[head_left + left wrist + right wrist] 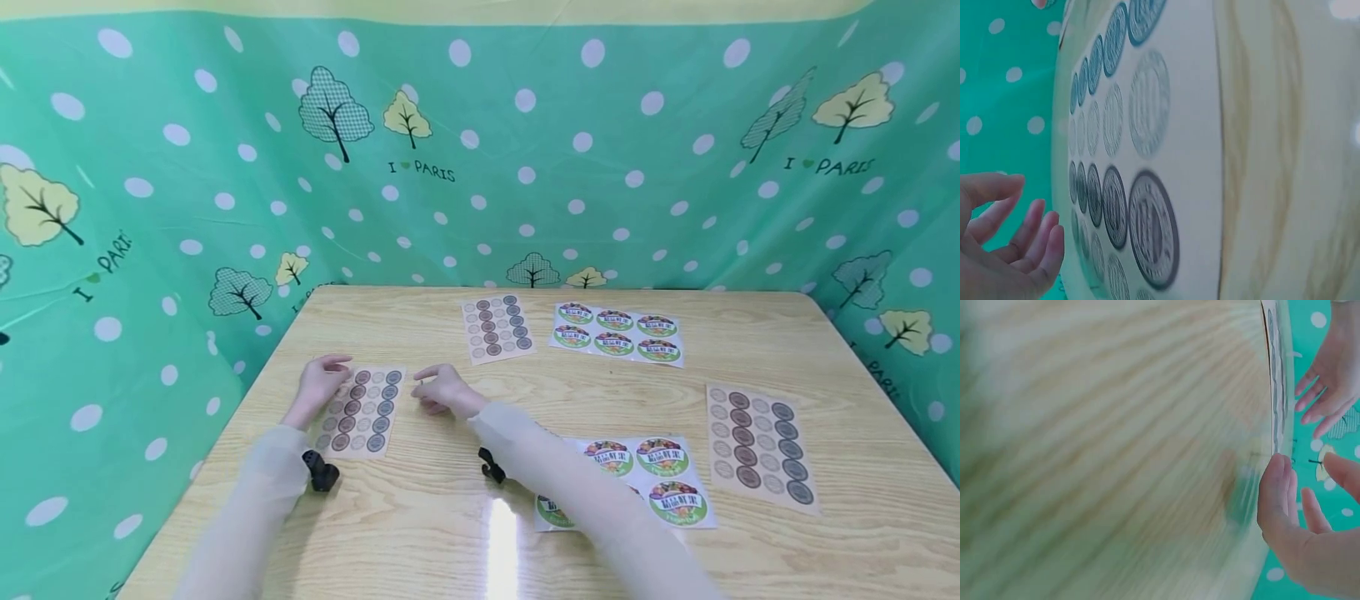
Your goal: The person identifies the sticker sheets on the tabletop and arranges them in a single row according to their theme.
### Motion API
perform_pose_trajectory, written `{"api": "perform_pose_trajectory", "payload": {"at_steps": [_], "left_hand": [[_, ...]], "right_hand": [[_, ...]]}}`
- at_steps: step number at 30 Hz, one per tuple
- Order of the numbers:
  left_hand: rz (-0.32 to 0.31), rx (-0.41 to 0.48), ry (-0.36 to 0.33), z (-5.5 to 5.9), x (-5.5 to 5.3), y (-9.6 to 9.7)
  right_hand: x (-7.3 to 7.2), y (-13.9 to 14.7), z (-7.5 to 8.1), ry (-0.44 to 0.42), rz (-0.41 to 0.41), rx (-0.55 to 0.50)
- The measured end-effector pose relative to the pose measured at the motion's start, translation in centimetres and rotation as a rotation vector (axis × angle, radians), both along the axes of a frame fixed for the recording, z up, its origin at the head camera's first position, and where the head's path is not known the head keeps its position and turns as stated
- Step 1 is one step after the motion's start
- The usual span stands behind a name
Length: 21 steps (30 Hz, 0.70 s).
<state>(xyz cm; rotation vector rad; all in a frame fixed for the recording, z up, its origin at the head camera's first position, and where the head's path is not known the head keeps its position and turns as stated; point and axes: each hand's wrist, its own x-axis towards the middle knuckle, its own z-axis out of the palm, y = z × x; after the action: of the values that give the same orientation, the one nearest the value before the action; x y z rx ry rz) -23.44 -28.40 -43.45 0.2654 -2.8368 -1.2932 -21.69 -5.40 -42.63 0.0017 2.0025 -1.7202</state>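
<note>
Loosely unclenched hands (318,385) (444,390) flanking coin-print sheet (367,412), right sleeve (555,475) partly hiding fruit-label sheet (643,472)

You have three sheets of brown-and-grey stickers (360,414) (497,328) (763,447) and two sheets of fruit stickers (617,333) (667,477) on your desk (420,525).

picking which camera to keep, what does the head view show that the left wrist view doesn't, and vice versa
Only the head view shows the far fruit-label sheet, near fruit-label sheet, back coin-print sheet, rightmost coin-print sheet and right sleeve.
Only the left wrist view makes out the fine pattern of the coin prints and shows the fingers close up.
Both show the left hand, the coin-print sheet beside it, wooden table and green dotted cloth.
</note>
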Motion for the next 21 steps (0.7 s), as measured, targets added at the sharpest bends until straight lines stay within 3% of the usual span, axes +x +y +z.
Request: {"api": "perform_pose_trajectory", "payload": {"at_steps": [4, 9, 14, 21], "left_hand": [[-0.014, 0.030, -0.003, 0.3, -0.1, 1.5], [-0.073, 0.036, 0.003, 0.6, -0.1, 3.2], [-0.149, 0.045, 0.036, 0.9, -0.2, 4.8], [-0.193, 0.066, 0.023, 1.0, -0.6, 7.2]], "right_hand": [[-0.6, 1.9, 0.2, 0.021, 0.046, 0.013], [-1.2, 4.1, 0.4, 0.060, 0.075, 0.027], [-1.6, 6.1, 0.7, 0.094, 0.074, 0.034], [-2.2, 8.5, 0.6, 0.147, 0.088, 0.059]]}}
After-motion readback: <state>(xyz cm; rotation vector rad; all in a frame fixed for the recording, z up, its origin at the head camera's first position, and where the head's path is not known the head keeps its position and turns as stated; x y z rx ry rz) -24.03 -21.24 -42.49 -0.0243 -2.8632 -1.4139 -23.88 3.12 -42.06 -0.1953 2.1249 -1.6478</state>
